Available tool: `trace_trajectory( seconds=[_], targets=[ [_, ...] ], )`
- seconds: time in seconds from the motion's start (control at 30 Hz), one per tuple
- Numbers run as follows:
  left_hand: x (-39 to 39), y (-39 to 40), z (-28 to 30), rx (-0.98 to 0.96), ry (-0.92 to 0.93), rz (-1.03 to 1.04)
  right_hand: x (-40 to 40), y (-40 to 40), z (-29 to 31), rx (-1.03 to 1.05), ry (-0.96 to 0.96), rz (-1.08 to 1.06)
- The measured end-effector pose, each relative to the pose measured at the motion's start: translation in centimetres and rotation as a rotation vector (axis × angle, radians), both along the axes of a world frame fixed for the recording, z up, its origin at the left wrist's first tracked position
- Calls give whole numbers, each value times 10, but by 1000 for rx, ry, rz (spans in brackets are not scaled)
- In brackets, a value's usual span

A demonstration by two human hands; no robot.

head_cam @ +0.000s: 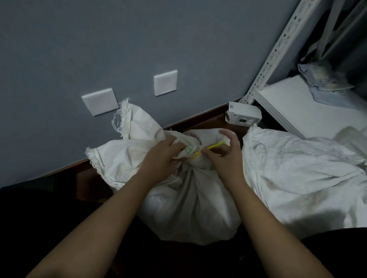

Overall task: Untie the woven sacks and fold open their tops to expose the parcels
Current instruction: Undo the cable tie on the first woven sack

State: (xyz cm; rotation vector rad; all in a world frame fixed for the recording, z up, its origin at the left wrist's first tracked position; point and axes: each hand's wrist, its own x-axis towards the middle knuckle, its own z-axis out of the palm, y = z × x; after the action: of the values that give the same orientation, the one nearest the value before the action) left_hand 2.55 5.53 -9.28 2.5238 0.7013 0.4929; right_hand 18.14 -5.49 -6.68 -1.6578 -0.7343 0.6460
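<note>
Untying is underway: the left hand (161, 160) grips the woven sack (189, 203) at its bunched neck while the right hand (224, 155) pinches the yellow tie (213, 147) between them, which I judge needs pulling loose next.

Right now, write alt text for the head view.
A person's left hand grips the gathered neck of a white woven sack while the right hand pinches its yellow tie. A second woven sack lies to the right, below a white metal shelf, against a grey wall.
</note>
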Motion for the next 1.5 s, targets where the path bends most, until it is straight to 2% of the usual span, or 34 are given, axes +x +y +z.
trace_trajectory(
  seconds=[0.07,0.17,0.27,0.33,0.4,0.5,0.6,0.7,0.77,0.8,0.87,0.93,0.97,1.07,1.2,1.33,1.5],
  targets=[
    [-5,-3,0,-14,-23,17,1,-2,0,-41,15,64],
    [-6,-15,1,-104,43,77,-3,-11,-7,-140,-174,171],
    [1,-30,7,-247,210,142,-11,-24,-15,-167,-277,141],
    [6,-36,9,-275,248,170,-18,-34,-22,-165,-324,78],
    [9,-44,5,-339,198,206,-25,-44,-30,-177,-287,3],
    [9,-65,-10,-505,84,283,-33,-55,-39,-236,-69,-99],
    [6,-87,-28,-531,-19,360,-35,-59,-50,-283,51,-203],
    [6,-99,-31,-419,-31,349,-39,-57,-57,-301,148,-260],
    [9,-101,-30,-293,175,317,-42,-55,-59,-321,160,-266],
    [12,-101,-27,-127,320,309,-43,-54,-60,-334,152,-272],
    [18,-102,-17,186,465,269,-44,-54,-62,-340,144,-296],
    [23,-102,-19,338,462,215,-46,-55,-63,-337,138,-322],
    [24,-100,-22,293,442,150,-47,-56,-64,-348,122,-328],
    [23,-93,-26,-24,327,75,-48,-56,-66,-381,102,-329],
    [23,-83,-23,-282,252,243,-51,-57,-60,-343,170,-379],
    [18,-73,-23,-394,204,321,-60,-60,-59,-259,257,-399],
    [14,-72,-28,-459,191,282,-63,-62,-63,-177,253,-391]
  ],
)
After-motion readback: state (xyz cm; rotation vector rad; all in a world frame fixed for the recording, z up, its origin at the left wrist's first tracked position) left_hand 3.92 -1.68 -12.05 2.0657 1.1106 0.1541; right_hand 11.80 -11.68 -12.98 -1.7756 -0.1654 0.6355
